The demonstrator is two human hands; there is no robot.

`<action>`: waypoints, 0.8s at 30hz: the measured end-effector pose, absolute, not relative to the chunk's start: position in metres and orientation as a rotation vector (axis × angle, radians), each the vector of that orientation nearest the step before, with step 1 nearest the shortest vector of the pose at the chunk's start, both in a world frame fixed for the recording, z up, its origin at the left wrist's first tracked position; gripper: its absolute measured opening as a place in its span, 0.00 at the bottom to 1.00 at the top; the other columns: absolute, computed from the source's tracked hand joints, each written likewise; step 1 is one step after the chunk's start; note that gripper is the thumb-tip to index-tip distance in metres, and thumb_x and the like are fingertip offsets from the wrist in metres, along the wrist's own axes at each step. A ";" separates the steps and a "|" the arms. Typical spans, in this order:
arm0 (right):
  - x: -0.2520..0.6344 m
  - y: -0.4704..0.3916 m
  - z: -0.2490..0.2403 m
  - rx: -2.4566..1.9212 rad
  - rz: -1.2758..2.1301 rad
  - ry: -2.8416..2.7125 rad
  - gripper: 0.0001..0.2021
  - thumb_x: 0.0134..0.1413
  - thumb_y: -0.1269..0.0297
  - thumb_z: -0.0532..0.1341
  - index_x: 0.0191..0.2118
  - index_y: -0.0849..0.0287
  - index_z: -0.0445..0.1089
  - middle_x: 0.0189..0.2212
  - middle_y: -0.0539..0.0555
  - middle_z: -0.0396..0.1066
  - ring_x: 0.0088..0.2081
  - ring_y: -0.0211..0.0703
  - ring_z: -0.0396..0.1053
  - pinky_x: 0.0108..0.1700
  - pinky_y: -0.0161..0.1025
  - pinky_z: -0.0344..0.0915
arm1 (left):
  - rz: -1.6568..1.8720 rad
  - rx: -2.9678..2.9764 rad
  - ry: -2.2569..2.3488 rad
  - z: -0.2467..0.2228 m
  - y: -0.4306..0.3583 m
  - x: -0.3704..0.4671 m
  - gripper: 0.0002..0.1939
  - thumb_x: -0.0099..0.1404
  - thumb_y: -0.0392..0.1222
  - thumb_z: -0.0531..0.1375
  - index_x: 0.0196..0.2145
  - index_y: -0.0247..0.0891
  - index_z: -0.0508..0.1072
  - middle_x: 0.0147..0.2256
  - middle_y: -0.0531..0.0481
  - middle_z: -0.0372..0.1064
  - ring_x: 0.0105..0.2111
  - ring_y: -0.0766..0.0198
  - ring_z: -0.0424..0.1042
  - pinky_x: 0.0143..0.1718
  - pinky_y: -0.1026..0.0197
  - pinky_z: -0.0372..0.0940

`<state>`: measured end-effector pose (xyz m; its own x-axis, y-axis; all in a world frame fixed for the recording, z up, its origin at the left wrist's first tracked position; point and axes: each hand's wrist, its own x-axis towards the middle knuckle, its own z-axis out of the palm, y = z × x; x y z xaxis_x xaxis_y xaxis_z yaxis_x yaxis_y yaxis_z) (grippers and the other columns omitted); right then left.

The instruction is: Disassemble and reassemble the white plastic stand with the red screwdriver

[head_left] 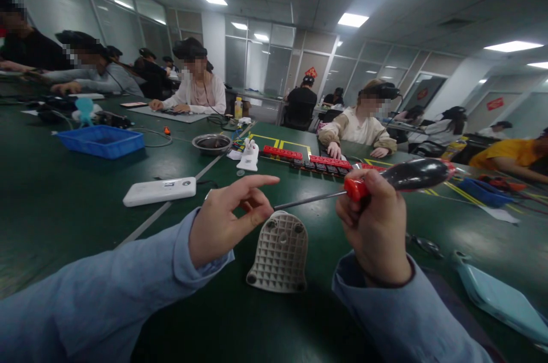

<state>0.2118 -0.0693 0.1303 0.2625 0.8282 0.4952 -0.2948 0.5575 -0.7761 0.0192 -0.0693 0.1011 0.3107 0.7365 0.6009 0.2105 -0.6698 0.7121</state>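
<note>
My right hand [377,223] grips a screwdriver [417,174] with a black and red handle, its shaft lying roughly level and aimed left. At the shaft's tip is my left hand [233,217], thumb and bent fingers drawn together while the index finger stretches out; whatever is between them is too small or hidden to make out. Below the shaft, an off-white plastic base [280,254] with a gridded underside and dark round spots near its corners rests on the green table [205,317].
Left of my hands lie a white oblong device [160,190] and a blue tray [103,141]. Further back are a metal bowl [212,143], a white stand-like part [249,156] and red strips [329,161]. A light-blue case [503,297] sits at right. Several people work around.
</note>
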 end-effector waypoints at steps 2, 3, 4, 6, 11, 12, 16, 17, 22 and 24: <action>0.211 -0.066 0.129 -0.621 0.850 -1.021 0.10 0.41 0.59 0.61 0.21 0.62 0.66 0.09 0.42 0.51 0.09 0.26 0.46 0.08 0.23 0.44 | 1.330 2.051 0.808 0.101 -0.068 0.018 0.21 0.62 0.49 0.49 0.50 0.37 0.60 0.32 0.50 0.70 0.29 0.67 0.70 0.31 0.64 0.65; 0.211 -0.065 0.129 -0.620 0.860 -1.011 0.10 0.41 0.59 0.61 0.21 0.62 0.66 0.09 0.42 0.51 0.09 0.26 0.45 0.08 0.23 0.44 | 1.333 2.021 0.806 0.101 -0.066 0.018 0.22 0.63 0.51 0.46 0.51 0.37 0.58 0.34 0.48 0.70 0.30 0.66 0.70 0.31 0.63 0.65; 0.212 -0.064 0.129 -0.618 0.869 -1.003 0.11 0.40 0.59 0.61 0.21 0.62 0.66 0.09 0.42 0.51 0.09 0.26 0.45 0.08 0.23 0.43 | 1.343 1.978 0.816 0.100 -0.062 0.017 0.23 0.64 0.53 0.43 0.52 0.38 0.57 0.36 0.47 0.69 0.30 0.65 0.70 0.31 0.63 0.64; 0.214 -0.063 0.130 -0.612 0.886 -0.993 0.11 0.40 0.59 0.61 0.20 0.62 0.65 0.09 0.42 0.51 0.09 0.26 0.45 0.08 0.23 0.43 | 1.354 1.871 0.877 0.094 -0.046 0.016 0.25 0.63 0.55 0.41 0.51 0.38 0.57 0.37 0.46 0.68 0.30 0.64 0.70 0.29 0.63 0.63; 0.223 -0.062 0.136 -0.612 0.878 -0.982 0.12 0.41 0.59 0.61 0.19 0.61 0.63 0.09 0.42 0.50 0.11 0.26 0.44 0.09 0.23 0.42 | 0.651 1.430 1.267 0.058 0.010 0.010 0.22 0.62 0.53 0.46 0.50 0.39 0.57 0.40 0.45 0.67 0.33 0.65 0.69 0.32 0.63 0.62; 0.225 -0.062 0.137 -0.614 0.878 -0.979 0.12 0.41 0.59 0.61 0.19 0.61 0.62 0.09 0.42 0.50 0.11 0.26 0.44 0.09 0.24 0.43 | 0.495 1.372 1.271 0.050 0.017 0.011 0.23 0.61 0.52 0.48 0.47 0.33 0.61 0.36 0.41 0.69 0.31 0.61 0.70 0.30 0.60 0.63; 0.230 -0.060 0.140 -0.618 0.886 -0.958 0.12 0.41 0.58 0.61 0.20 0.61 0.62 0.10 0.41 0.50 0.11 0.27 0.44 0.09 0.24 0.42 | 0.080 1.164 1.092 0.027 0.011 0.022 0.29 0.56 0.61 0.48 0.34 0.29 0.71 0.29 0.39 0.71 0.29 0.55 0.72 0.28 0.56 0.64; 0.230 -0.060 0.140 -0.616 0.890 -0.957 0.12 0.41 0.58 0.61 0.20 0.60 0.61 0.10 0.41 0.50 0.11 0.27 0.44 0.09 0.24 0.42 | 0.052 1.128 1.066 0.024 0.005 0.026 0.28 0.54 0.62 0.50 0.33 0.31 0.71 0.28 0.41 0.72 0.29 0.55 0.72 0.29 0.57 0.64; 0.230 -0.053 0.135 -0.613 0.928 -0.950 0.12 0.41 0.59 0.61 0.18 0.60 0.60 0.10 0.41 0.49 0.11 0.27 0.43 0.09 0.25 0.41 | 0.153 1.102 1.092 0.022 -0.023 0.047 0.15 0.45 0.46 0.63 0.27 0.30 0.71 0.23 0.46 0.71 0.30 0.56 0.71 0.33 0.56 0.64; 0.231 -0.052 0.135 -0.619 0.939 -0.940 0.12 0.40 0.59 0.61 0.19 0.60 0.60 0.10 0.41 0.49 0.11 0.27 0.43 0.10 0.25 0.40 | 0.212 1.042 1.007 0.020 -0.030 0.051 0.15 0.48 0.45 0.62 0.30 0.30 0.71 0.27 0.45 0.72 0.34 0.56 0.71 0.36 0.56 0.63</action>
<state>0.2311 -0.0516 0.1355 0.2646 0.8797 0.3951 -0.3948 0.4726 -0.7879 0.0513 -0.0299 0.0200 0.5587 0.5815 -0.5913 0.2931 0.5286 0.7967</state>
